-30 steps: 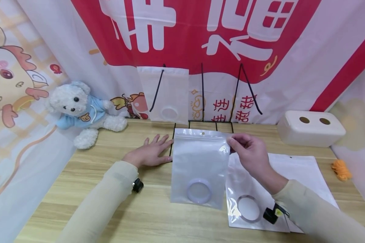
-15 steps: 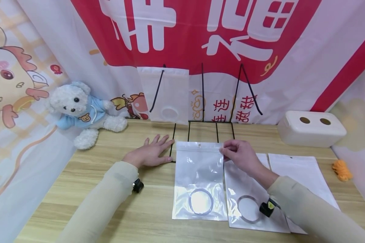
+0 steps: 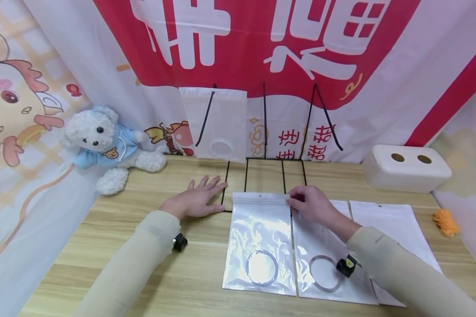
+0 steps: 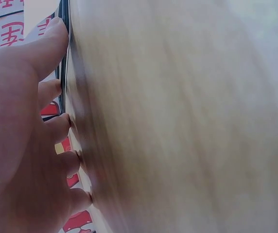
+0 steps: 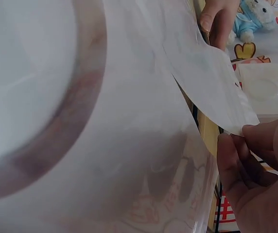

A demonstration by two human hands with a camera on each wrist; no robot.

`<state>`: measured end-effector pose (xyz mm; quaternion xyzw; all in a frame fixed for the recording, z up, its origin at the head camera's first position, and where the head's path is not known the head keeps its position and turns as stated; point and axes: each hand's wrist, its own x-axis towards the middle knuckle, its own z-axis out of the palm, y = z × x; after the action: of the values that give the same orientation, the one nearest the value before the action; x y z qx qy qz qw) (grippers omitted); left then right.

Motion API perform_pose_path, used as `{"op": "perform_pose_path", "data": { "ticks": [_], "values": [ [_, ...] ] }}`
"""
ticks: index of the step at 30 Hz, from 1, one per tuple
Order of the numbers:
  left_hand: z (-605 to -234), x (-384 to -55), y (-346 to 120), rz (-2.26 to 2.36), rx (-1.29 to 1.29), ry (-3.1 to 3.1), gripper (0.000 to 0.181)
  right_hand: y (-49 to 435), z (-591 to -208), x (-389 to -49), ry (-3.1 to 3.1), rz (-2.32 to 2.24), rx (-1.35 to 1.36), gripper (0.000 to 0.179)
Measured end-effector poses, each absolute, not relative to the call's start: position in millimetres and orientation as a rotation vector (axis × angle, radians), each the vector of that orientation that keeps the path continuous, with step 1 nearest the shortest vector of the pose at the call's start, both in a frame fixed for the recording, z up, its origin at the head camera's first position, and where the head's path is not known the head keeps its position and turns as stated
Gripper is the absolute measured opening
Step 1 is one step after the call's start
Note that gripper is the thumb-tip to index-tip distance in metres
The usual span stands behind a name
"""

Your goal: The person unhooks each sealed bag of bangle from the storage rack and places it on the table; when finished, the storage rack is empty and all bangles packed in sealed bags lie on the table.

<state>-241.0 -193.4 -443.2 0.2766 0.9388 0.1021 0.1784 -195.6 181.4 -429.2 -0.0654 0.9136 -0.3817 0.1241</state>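
Note:
A flat zip bag [image 3: 258, 233] with a round bangle [image 3: 247, 267] near its bottom lies on the wooden table. At its top right corner, my right hand [image 3: 311, 204] pinches the bag's edge between thumb and fingers; the right wrist view shows the corner of the bag [image 5: 226, 109] lifted there. My left hand [image 3: 196, 199] rests on the table with fingers spread, its fingertips at the base of a black wire rack [image 3: 264, 119]. Its straight fingers also show in the left wrist view. Another bag with a bangle [image 3: 222, 123] hangs on the rack's left hook.
Right of the pinched bag lie a second bangle bag [image 3: 319, 242], partly under the right wrist, and a third white bag [image 3: 388, 229]. A cream box [image 3: 406, 169] with two holes, an orange bundle [image 3: 446, 222] and a plush dog [image 3: 107, 145] stand around the table's edges.
The right hand has lowered the bag from a raised, tilted position onto the table and drawn it slightly toward the near edge. The left hand has stayed in place.

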Motion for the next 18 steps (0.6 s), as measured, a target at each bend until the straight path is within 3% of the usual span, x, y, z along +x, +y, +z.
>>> {"op": "perform_pose_path", "data": {
  "ticks": [18],
  "values": [
    [-443.5, -240.2, -193.0, 0.303, 0.783, 2.657, 0.082, 183.6, -434.6, -204.8, 2.820, -0.849, -0.423, 0.018]
  ]
}}
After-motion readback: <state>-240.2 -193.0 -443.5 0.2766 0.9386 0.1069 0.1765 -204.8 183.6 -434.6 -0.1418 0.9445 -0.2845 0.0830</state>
